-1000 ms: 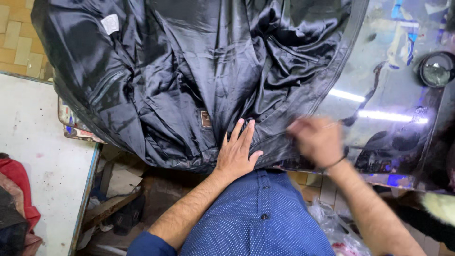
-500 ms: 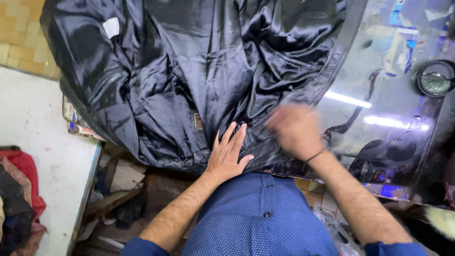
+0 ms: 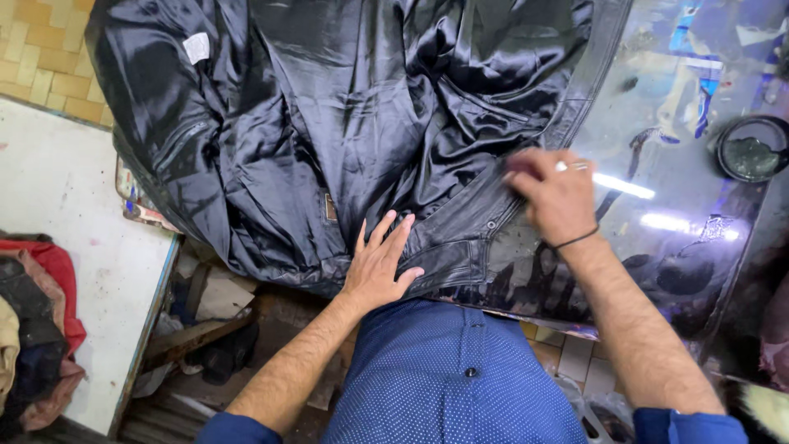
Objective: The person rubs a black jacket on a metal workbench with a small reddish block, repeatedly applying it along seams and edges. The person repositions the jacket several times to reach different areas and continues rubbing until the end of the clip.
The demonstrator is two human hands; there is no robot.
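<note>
A black jacket (image 3: pixel 329 107) lies spread open, its shiny lining up, across a glossy dark table (image 3: pixel 674 205). My left hand (image 3: pixel 380 265) rests flat, fingers apart, on the jacket's lower edge near the table's front. My right hand (image 3: pixel 555 191) is curled over the leather front edge to the right, fingers closed on a small dark thing that I cannot make out, blurred by motion. A dark band sits on that wrist.
A round dark tin (image 3: pixel 752 150) stands at the table's far right. A white surface (image 3: pixel 57 214) with red and dark cloths (image 3: pixel 33 329) is on the left. Scrap wood and clutter (image 3: pixel 205 321) lie on the floor below.
My right hand has moved up and to the right along the jacket's front edge. My left hand has stayed pressed on the lower edge.
</note>
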